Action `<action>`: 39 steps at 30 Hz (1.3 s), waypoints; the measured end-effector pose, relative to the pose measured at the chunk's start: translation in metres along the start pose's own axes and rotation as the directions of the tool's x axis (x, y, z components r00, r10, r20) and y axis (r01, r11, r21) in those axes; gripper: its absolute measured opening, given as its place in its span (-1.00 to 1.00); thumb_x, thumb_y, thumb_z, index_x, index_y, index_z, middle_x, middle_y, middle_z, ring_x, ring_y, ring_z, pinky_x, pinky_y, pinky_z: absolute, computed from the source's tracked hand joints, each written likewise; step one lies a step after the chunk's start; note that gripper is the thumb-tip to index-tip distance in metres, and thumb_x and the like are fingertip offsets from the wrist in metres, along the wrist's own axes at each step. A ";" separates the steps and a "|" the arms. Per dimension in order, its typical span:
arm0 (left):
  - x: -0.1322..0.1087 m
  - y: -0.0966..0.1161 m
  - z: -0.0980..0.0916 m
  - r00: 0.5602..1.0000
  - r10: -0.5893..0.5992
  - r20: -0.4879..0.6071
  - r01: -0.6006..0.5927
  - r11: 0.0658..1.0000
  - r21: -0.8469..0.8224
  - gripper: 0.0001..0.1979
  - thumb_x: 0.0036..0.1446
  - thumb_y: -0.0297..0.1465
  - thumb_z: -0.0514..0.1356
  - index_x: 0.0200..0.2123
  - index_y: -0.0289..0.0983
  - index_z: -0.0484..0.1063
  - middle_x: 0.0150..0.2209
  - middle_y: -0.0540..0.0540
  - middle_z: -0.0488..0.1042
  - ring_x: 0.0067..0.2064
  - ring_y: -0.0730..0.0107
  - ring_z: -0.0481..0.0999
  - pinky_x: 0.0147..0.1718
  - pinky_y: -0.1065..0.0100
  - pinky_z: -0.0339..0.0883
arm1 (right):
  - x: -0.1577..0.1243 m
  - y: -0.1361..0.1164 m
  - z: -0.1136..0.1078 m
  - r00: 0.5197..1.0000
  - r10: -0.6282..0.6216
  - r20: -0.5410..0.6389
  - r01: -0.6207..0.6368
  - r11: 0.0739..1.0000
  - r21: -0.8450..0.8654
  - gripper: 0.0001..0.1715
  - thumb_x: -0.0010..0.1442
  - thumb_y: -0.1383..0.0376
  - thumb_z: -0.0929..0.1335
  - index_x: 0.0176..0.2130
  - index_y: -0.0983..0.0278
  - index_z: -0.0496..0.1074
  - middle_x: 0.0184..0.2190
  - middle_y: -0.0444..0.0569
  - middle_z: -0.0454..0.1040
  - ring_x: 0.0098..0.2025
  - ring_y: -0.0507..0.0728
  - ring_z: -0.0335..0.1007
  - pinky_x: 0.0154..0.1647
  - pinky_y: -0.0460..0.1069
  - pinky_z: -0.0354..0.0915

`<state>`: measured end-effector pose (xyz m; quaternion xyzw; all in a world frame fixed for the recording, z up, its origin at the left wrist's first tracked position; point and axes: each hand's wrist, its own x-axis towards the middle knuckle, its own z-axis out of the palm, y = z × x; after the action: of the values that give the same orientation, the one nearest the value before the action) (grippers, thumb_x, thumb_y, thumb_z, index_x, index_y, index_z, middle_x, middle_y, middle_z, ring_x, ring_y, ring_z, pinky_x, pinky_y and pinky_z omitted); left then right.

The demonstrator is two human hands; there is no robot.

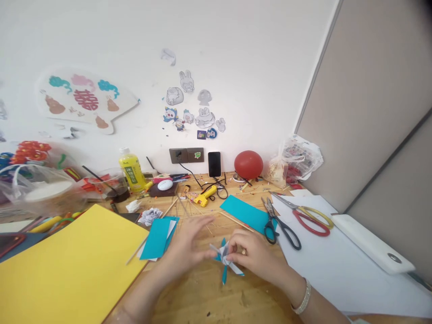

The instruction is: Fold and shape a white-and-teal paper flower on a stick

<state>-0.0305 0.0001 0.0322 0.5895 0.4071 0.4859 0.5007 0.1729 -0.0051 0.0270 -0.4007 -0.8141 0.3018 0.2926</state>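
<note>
My right hand [248,249] pinches a folded blue-and-white paper flower [224,270] over the wooden table. Its narrow petals stick out in several directions, and my fingers partly cover its middle. A short pale stick end shows between the fingers of that hand. To the left of the flower, my left hand [189,243] is open, thumb and fingers apart, slightly blurred. Its thumb tip comes close to a petal; whether they touch I cannot tell. Beside the left hand lie stacked blue paper pieces [155,238] and a crumpled white paper flower [150,216].
Yellow paper [67,265] covers the left side. Black scissors [283,225] lie on a blue sheet [243,211], with red-and-yellow scissors [312,220] on white paper [324,265]. Behind are a yellow glue gun [205,196], a phone [214,164], a red balloon [249,164] and a bottle [131,171].
</note>
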 end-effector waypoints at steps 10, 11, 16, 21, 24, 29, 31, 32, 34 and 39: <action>-0.008 -0.025 0.026 0.957 -0.093 0.275 0.023 0.969 0.247 -0.31 -0.24 -0.55 0.31 0.05 -0.11 0.31 -0.17 -0.05 0.51 -0.19 0.22 0.42 -0.15 0.34 0.19 | 0.001 0.027 0.004 0.998 0.028 0.064 -0.035 0.993 0.109 -0.84 0.00 0.46 0.37 -0.37 0.24 0.35 -0.40 -0.20 0.37 -0.37 0.02 0.28 -0.42 -0.14 0.18; -0.008 -0.025 0.025 0.961 -0.084 0.263 0.004 0.956 0.292 -0.33 -0.24 -0.52 0.32 0.03 -0.12 0.33 -0.20 -0.05 0.51 -0.20 0.22 0.42 -0.17 0.36 0.19 | 0.000 0.029 0.002 0.994 0.031 0.104 -0.042 0.993 0.111 -0.83 -0.02 0.45 0.39 -0.38 0.24 0.35 -0.40 -0.20 0.37 -0.38 0.02 0.28 -0.43 -0.14 0.17; -0.005 -0.029 0.024 0.951 -0.003 0.308 -0.137 0.891 0.433 -0.66 -0.21 -0.38 0.35 -0.25 -0.17 0.53 -0.34 -0.06 0.51 -0.28 0.23 0.40 -0.28 0.42 0.17 | -0.003 0.036 -0.001 0.979 -0.018 0.201 -0.006 0.993 0.119 -0.83 -0.06 0.39 0.45 -0.42 0.26 0.38 -0.41 -0.18 0.37 -0.36 0.03 0.30 -0.42 -0.14 0.18; -0.002 -0.037 0.023 0.931 0.051 0.362 -0.219 0.871 0.439 -0.81 -0.10 -0.31 0.29 -0.34 -0.19 0.55 -0.40 -0.07 0.51 -0.35 0.28 0.40 -0.34 0.44 0.13 | -0.003 0.039 0.005 0.987 -0.029 0.161 0.018 0.997 0.069 -0.85 -0.04 0.37 0.44 -0.41 0.26 0.39 -0.44 -0.18 0.37 -0.40 0.04 0.30 -0.43 -0.13 0.18; -0.001 -0.038 0.023 0.926 0.048 0.375 -0.236 0.849 0.472 -0.82 -0.06 -0.27 0.26 -0.36 -0.22 0.54 -0.43 -0.06 0.50 -0.35 0.30 0.39 -0.33 0.43 0.13 | -0.002 0.041 0.008 0.988 -0.028 0.151 0.022 0.999 0.038 -0.88 -0.03 0.35 0.43 -0.43 0.25 0.39 -0.46 -0.18 0.37 -0.40 0.04 0.30 -0.43 -0.12 0.17; -0.002 -0.032 0.025 0.912 -0.008 0.411 -0.247 0.788 0.564 -0.77 -0.02 -0.21 0.23 -0.38 -0.26 0.51 -0.44 -0.02 0.48 -0.34 0.35 0.38 -0.31 0.42 0.15 | -0.001 0.040 0.012 0.989 -0.008 0.147 0.004 1.000 0.027 -0.87 -0.04 0.35 0.44 -0.45 0.27 0.38 -0.48 -0.18 0.35 -0.41 0.03 0.27 -0.44 -0.13 0.14; -0.002 -0.029 0.025 0.909 -0.024 0.417 -0.250 0.768 0.589 -0.77 0.01 -0.22 0.21 -0.35 -0.25 0.49 -0.39 -0.03 0.49 -0.30 0.34 0.39 -0.27 0.41 0.18 | -0.001 0.039 0.014 0.992 0.014 0.129 -0.017 1.000 0.019 -0.87 -0.03 0.37 0.43 -0.46 0.27 0.36 -0.48 -0.18 0.34 -0.41 0.03 0.27 -0.44 -0.13 0.14; -0.002 -0.028 0.025 0.910 -0.025 0.414 -0.248 0.767 0.591 -0.77 0.01 -0.23 0.21 -0.30 -0.24 0.48 -0.35 -0.04 0.49 -0.27 0.33 0.40 -0.24 0.39 0.20 | -0.001 0.038 0.015 0.993 0.030 0.117 -0.032 0.999 0.017 -0.87 -0.02 0.38 0.42 -0.46 0.27 0.36 -0.48 -0.18 0.34 -0.41 0.04 0.27 -0.43 -0.13 0.14; -0.003 -0.028 0.022 0.921 -0.014 0.389 -0.233 0.782 0.578 -0.70 -0.01 -0.30 0.24 -0.16 -0.20 0.41 -0.23 -0.05 0.48 -0.18 0.31 0.40 -0.16 0.34 0.22 | -0.002 0.037 0.014 0.993 0.050 0.103 -0.053 0.998 0.023 -0.86 -0.02 0.38 0.42 -0.42 0.25 0.35 -0.44 -0.17 0.36 -0.38 0.05 0.28 -0.42 -0.12 0.16; -0.006 -0.028 0.014 0.949 0.036 0.314 -0.227 0.769 0.597 -0.41 -0.15 -0.41 0.33 0.00 -0.19 0.23 0.01 -0.13 0.34 0.02 0.21 0.30 -0.01 0.23 0.16 | -0.006 0.031 0.005 0.989 -0.061 0.134 0.049 0.995 0.085 -0.73 0.05 0.26 0.39 -0.21 0.23 0.31 -0.26 -0.08 0.37 -0.20 0.11 0.30 -0.20 -0.05 0.24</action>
<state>-0.0182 -0.0039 0.0030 0.8130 0.4262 0.2671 0.2935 0.1873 0.0044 -0.0002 -0.3442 -0.8300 0.3533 0.2604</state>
